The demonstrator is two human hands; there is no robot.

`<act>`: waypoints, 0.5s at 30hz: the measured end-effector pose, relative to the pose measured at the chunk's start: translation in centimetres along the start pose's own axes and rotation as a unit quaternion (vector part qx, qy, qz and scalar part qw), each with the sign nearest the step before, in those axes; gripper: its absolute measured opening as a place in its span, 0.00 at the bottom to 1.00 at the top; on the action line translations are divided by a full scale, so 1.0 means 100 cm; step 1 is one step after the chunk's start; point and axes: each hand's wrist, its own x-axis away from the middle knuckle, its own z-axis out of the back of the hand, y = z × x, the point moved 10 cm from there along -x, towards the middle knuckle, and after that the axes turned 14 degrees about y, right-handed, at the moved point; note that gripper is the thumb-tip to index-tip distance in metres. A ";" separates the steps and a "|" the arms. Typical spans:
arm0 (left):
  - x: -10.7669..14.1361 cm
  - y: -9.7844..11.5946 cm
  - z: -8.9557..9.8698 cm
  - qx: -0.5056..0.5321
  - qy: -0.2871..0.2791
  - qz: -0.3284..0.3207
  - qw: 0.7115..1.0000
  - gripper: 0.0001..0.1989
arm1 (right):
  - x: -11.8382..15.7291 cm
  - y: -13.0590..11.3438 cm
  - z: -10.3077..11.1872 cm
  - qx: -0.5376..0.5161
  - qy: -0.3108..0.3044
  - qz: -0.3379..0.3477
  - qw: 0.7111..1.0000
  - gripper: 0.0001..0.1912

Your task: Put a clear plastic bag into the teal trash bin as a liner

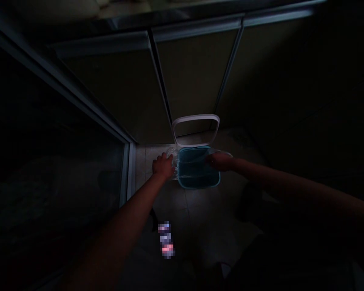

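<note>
- The person's left hand (164, 166) sits at the near-left corner of the rim, back of the hand up, fingers curled down and closed around a bunched fold of clear plastic bag (171, 155); the fingertips are hidden behind the fold
- The right hand (221, 162), in deep shadow, reaches in from the right side and lies over the opposite edge, nearly closed and apparently pinching the film, though how firmly cannot be told in this light
- With a hand on each side and the arms stretched out at about the same height, the hold looks well balanced, and gathering the film in the fingers seems a sounder way to control it than pressing on it flat
- The bag lies across the mouth of a teal plastic bin (197, 178), standing on the floor, with film showing at both sides
- A white plastic hoop (195, 121), either a lid frame or a handle, stands up at the bin's far edge
- A pixelated patch (166, 240) lies on the floor nearer the person, too blurred to name
- Pale floor tiles (153, 165) run beneath, a metal door frame (127, 173) stands to the left, and dark cabinet panels (194, 76) rise behind
</note>
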 end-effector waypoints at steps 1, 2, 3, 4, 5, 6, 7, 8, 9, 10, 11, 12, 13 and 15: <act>0.002 0.001 0.003 0.003 0.020 -0.002 1.000 0.32 | 0.007 0.011 0.010 0.020 0.013 -0.009 1.000 0.17; 0.003 0.001 0.005 0.008 0.038 -0.002 0.999 0.31 | 0.014 0.023 0.019 0.034 0.030 -0.028 0.999 0.20; 0.005 0.000 0.007 0.014 0.054 0.002 0.998 0.30 | 0.021 0.036 0.028 0.040 0.046 -0.057 0.997 0.21; 0.006 -0.002 0.008 0.021 0.065 0.010 0.998 0.30 | 0.028 0.049 0.034 0.038 0.057 -0.093 0.993 0.22; 0.006 -0.006 0.009 0.031 0.074 0.024 0.996 0.29 | 0.034 0.062 0.038 0.030 0.060 -0.137 0.988 0.22; 0.006 -0.011 0.011 0.042 0.086 0.042 0.995 0.27 | 0.041 0.073 0.038 0.020 0.054 -0.181 0.982 0.22; 0.005 -0.016 0.014 0.053 0.104 0.058 0.991 0.23 | 0.048 0.082 0.037 0.013 0.049 -0.224 0.973 0.20; 0.004 -0.020 0.020 0.062 0.131 0.070 0.987 0.20 | 0.054 0.088 0.038 0.014 0.054 -0.261 0.964 0.20; 0.002 -0.024 0.028 0.069 0.163 0.074 0.981 0.17 | 0.059 0.091 0.041 0.023 0.074 -0.285 0.955 0.20; -0.001 -0.025 0.036 0.072 0.196 0.067 0.976 0.14 | 0.062 0.089 0.046 0.040 0.110 -0.292 0.949 0.21; -0.004 -0.023 0.042 0.072 0.223 0.048 0.971 0.13 | 0.063 0.083 0.053 0.061 0.155 -0.282 0.945 0.22; -0.008 -0.018 0.047 0.071 0.240 0.019 0.968 0.14 | 0.063 0.074 0.058 0.081 0.197 -0.256 0.943 0.24; -0.013 -0.011 0.047 0.067 0.242 -0.018 0.968 0.16 | 0.061 0.062 0.060 0.099 0.228 -0.220 0.943 0.26; -0.023 0.007 0.039 0.052 0.216 -0.100 0.970 0.21 | 0.053 0.036 0.055 0.132 0.251 -0.130 0.950 0.29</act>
